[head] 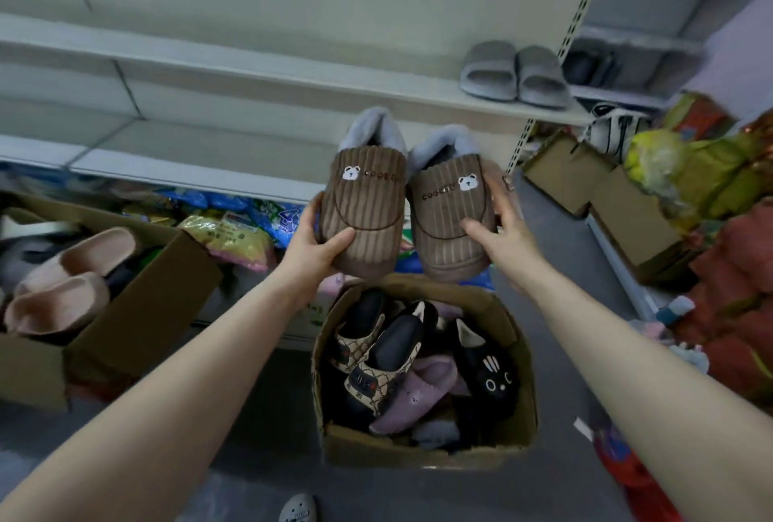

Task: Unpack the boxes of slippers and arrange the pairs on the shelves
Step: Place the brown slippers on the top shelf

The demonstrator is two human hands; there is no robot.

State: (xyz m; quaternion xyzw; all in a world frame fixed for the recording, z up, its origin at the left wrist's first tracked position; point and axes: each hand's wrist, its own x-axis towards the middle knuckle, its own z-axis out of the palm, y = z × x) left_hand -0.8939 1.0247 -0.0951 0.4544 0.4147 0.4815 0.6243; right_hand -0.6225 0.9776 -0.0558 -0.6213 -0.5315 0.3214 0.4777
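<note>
1. Up front, the left hand (320, 243) grips the left brown slipper (363, 203), fingers curled under its toe, thumb on top.
2. Right hand (500, 228) clasps the right brown slipper (449, 220), fingers spread along its side.
3. Both slippers hang above the box (426, 448), below the shelf (251, 73).

Left hand (320, 243) grips the toe of one brown corduroy slipper (366, 207); right hand (500, 228) holds its mate (449, 220), side by side, above an open cardboard box (431, 452) of mixed slippers on the floor. Grey slides (516, 75) sit at the right end of a shelf (251, 69). Second box (138, 312) at left holds pink slippers (71, 283).
</note>
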